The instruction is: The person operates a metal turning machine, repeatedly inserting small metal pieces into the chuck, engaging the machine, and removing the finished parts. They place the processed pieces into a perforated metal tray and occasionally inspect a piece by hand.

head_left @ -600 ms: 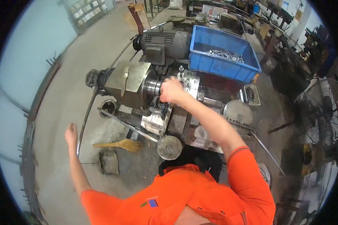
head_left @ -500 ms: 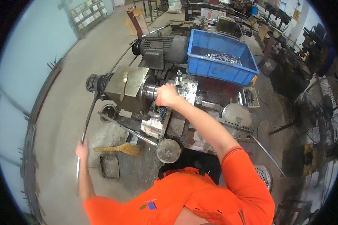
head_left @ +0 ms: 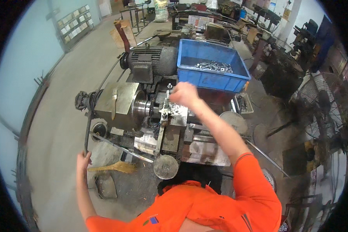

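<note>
My left hand (head_left: 84, 159) is closed around the lower end of a long metal rod (head_left: 87, 133), which runs up to the left end of the lathe headstock (head_left: 118, 106). My right hand (head_left: 185, 94) is raised over the tool post and slide (head_left: 176, 114), its fingers curled; whatever they hold, if anything, is hidden. To the left of that hand is the shiny round chuck (head_left: 144, 108), apart from it. A brush with a wooden handle (head_left: 114, 104) lies on top of the headstock.
Behind the slide stands a blue crate (head_left: 212, 79) with small metal parts in it, beside an electric motor (head_left: 150, 62). A round handwheel (head_left: 166, 167) is near my body. A straw broom (head_left: 118, 167) and a dustpan (head_left: 105, 186) lie on the floor at left. A fan (head_left: 321, 104) stands right.
My right hand has left the chuck and moved right, over the tool post. My left hand still grips the rod, now at its lower end. The view has shifted slightly.
</note>
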Action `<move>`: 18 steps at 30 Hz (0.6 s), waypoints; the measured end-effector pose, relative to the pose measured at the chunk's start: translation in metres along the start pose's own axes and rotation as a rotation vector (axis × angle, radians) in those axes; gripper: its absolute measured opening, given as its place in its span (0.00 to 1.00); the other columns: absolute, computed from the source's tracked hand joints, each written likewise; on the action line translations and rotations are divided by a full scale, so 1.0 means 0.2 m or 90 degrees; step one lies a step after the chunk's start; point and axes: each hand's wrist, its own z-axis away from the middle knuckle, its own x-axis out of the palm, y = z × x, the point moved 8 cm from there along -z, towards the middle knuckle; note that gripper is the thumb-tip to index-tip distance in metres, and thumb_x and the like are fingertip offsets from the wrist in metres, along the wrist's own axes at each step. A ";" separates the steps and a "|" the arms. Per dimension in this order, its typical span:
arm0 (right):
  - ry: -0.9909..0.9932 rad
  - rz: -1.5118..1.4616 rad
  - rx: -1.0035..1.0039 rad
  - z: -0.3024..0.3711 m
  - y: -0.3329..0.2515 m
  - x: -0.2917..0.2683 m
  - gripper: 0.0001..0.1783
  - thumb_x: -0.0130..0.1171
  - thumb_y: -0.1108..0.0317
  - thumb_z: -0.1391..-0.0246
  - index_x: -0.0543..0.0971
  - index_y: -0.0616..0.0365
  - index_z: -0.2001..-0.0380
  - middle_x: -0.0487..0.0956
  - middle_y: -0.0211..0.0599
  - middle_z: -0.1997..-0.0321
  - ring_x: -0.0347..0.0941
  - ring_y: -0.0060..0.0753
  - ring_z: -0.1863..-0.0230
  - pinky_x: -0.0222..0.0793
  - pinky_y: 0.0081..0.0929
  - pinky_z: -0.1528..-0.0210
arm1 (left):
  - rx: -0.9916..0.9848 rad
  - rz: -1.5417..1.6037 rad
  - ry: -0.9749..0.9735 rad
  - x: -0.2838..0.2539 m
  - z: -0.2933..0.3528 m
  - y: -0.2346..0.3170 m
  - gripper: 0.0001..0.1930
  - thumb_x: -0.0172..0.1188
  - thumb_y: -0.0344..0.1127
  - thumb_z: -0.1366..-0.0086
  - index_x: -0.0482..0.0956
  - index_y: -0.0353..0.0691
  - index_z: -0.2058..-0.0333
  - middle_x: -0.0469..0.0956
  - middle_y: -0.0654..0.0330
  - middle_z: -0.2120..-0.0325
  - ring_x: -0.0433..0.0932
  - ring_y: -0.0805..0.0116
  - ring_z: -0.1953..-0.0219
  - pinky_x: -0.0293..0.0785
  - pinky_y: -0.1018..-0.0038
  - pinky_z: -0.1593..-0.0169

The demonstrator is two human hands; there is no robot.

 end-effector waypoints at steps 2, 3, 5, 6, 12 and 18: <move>0.057 -0.015 0.095 -0.06 0.30 -0.15 0.15 0.57 0.59 0.72 0.83 0.51 0.77 0.80 0.44 0.72 0.77 0.46 0.68 0.73 0.36 0.61 | -0.052 0.116 -0.083 0.10 -0.08 0.05 0.09 0.55 0.31 0.44 0.73 0.28 0.69 0.72 0.56 0.86 0.73 0.67 0.86 0.73 0.72 0.82; 0.099 -0.012 0.124 -0.10 0.43 -0.21 0.16 0.57 0.58 0.71 0.83 0.51 0.75 0.80 0.44 0.72 0.78 0.45 0.68 0.72 0.35 0.61 | -0.019 0.098 -0.064 0.10 -0.11 0.07 0.10 0.56 0.31 0.44 0.73 0.28 0.69 0.72 0.57 0.86 0.74 0.67 0.86 0.73 0.73 0.82; 0.188 -0.225 0.101 -0.13 0.62 -0.32 0.21 0.56 0.58 0.69 0.82 0.53 0.66 0.78 0.53 0.64 0.74 0.49 0.57 0.68 0.34 0.51 | 0.051 0.061 -0.024 0.07 -0.19 0.07 0.10 0.57 0.31 0.45 0.73 0.28 0.68 0.72 0.57 0.85 0.74 0.68 0.86 0.73 0.73 0.81; 0.231 -0.228 0.057 -0.11 0.62 -0.36 0.23 0.56 0.60 0.69 0.81 0.53 0.63 0.77 0.52 0.60 0.74 0.49 0.56 0.67 0.34 0.50 | 0.065 0.065 -0.033 0.07 -0.21 0.06 0.11 0.58 0.31 0.45 0.73 0.28 0.68 0.72 0.57 0.84 0.74 0.69 0.85 0.73 0.74 0.82; 0.219 -0.338 -0.105 0.32 0.63 -0.31 0.22 0.56 0.67 0.72 0.80 0.59 0.66 0.78 0.44 0.65 0.75 0.35 0.69 0.71 0.26 0.63 | 0.081 0.077 0.052 0.05 -0.16 0.11 0.14 0.61 0.35 0.46 0.73 0.30 0.66 0.73 0.59 0.82 0.73 0.69 0.82 0.72 0.75 0.79; -0.012 -0.267 0.235 1.23 1.23 -0.23 0.24 0.55 0.68 0.69 0.79 0.58 0.61 0.78 0.47 0.60 0.77 0.39 0.61 0.71 0.29 0.59 | 0.050 0.136 0.040 0.01 -0.27 -0.08 0.16 0.61 0.41 0.43 0.72 0.34 0.63 0.68 0.64 0.84 0.71 0.71 0.82 0.72 0.73 0.77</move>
